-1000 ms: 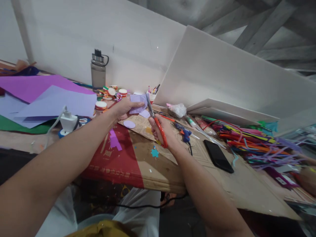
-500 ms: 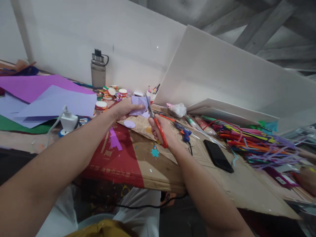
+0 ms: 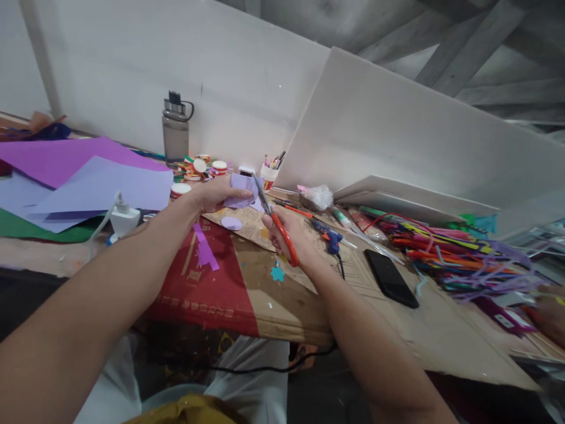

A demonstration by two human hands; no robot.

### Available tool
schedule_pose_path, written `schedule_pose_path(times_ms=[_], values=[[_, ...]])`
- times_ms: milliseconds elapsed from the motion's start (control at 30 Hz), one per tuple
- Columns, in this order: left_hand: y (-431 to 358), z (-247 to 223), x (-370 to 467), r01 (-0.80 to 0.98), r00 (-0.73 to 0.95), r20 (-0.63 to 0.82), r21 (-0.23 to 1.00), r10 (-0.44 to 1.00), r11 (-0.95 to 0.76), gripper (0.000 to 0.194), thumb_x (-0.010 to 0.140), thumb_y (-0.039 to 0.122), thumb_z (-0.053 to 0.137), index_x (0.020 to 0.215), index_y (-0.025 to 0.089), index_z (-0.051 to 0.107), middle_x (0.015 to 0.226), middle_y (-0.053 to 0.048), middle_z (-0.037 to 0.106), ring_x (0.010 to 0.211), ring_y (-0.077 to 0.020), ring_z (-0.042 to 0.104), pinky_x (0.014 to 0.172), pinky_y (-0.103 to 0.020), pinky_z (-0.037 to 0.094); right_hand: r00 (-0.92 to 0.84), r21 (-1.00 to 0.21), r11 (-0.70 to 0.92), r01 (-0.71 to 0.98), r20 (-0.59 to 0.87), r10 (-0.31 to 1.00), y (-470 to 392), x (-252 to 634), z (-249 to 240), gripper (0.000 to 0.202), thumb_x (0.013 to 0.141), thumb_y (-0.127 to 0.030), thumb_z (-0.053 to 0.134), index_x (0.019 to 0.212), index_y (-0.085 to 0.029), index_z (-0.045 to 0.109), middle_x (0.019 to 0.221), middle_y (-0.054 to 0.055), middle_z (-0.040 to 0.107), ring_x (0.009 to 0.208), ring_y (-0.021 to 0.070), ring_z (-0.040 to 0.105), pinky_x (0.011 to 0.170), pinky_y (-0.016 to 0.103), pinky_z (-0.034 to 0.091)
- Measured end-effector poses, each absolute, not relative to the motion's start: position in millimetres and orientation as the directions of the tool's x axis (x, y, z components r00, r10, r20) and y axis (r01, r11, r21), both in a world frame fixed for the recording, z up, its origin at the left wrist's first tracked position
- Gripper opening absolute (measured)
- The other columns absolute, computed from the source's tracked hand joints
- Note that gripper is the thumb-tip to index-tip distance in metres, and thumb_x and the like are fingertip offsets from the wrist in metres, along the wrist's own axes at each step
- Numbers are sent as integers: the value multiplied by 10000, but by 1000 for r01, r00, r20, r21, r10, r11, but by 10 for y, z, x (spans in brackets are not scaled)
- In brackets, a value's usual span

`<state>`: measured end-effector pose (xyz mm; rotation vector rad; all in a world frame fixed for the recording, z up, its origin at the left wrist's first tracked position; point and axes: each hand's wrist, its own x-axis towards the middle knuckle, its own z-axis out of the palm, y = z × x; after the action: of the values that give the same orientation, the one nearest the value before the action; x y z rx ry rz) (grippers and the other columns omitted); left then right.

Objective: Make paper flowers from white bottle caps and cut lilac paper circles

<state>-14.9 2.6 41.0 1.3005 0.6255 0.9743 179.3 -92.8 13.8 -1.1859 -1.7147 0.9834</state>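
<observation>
Between its thumb and fingers, my left hand (image 3: 217, 193) pinches a small piece of lilac paper (image 3: 241, 187). Red-handled scissors (image 3: 282, 229) are gripped in my right hand (image 3: 289, 232), their blades pointing up and away at the paper's right edge. Whether the blades touch the paper I cannot tell. Below the held paper, a lilac paper oval (image 3: 232, 223) lies on the cardboard (image 3: 300, 300). Nearer to me are a teal paper shape (image 3: 277, 272) with a scalloped edge and purple paper strips (image 3: 205, 250).
Lilac and purple sheets (image 3: 101, 182) lie at left by a white plug (image 3: 124, 218). A water bottle (image 3: 175, 129) stands behind. To the right are a blue glue gun (image 3: 332, 238), a black phone (image 3: 391, 278) and coloured pipe cleaners (image 3: 459, 253). Another person's hand (image 3: 551, 312) shows at far right.
My left hand and the lilac paper have shifted slightly left. The scissors have moved a little left with them, their blades looking closer together.
</observation>
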Motion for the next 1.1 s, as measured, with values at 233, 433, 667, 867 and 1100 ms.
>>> schedule_pose_path(times_ms=[233,433,667,867,1100], values=[[-98,354,181,-631,195,138,775,971,16,186,667,210,769,791,149,644,720,-17,685,595,-114,622,536,-216,487,-42,-967,166,192,160,986,-953,1696,139,347,836,-565,555,858,-239,437,583,-75,430,400,59,383,360,166,325],[-297,250,496,-724,129,165,690,978,-21,288,607,209,830,799,160,622,720,17,666,594,-76,614,558,-193,460,8,-984,143,102,145,989,-969,1615,114,383,838,-608,530,885,-240,433,585,-71,437,390,68,397,332,182,364],[-261,228,489,-693,-20,121,714,992,-101,255,574,183,833,727,136,634,622,33,618,505,-51,524,484,-183,407,-94,-975,177,134,166,982,-841,1641,-125,430,821,-660,530,970,-266,442,571,-79,470,358,79,416,306,194,367],[-270,218,474,-678,46,127,732,991,-62,225,564,148,814,703,132,637,635,32,618,517,-51,523,495,-182,421,-108,-936,282,209,264,958,-799,1706,-146,409,814,-645,552,913,-263,445,612,-72,455,403,69,429,348,182,389],[-279,257,428,-657,81,144,752,986,-55,251,557,140,812,734,137,634,658,19,631,523,-58,536,473,-176,404,-89,-943,267,199,254,963,-772,1731,-152,384,822,-617,551,943,-262,464,574,-79,426,427,76,426,408,185,398]])
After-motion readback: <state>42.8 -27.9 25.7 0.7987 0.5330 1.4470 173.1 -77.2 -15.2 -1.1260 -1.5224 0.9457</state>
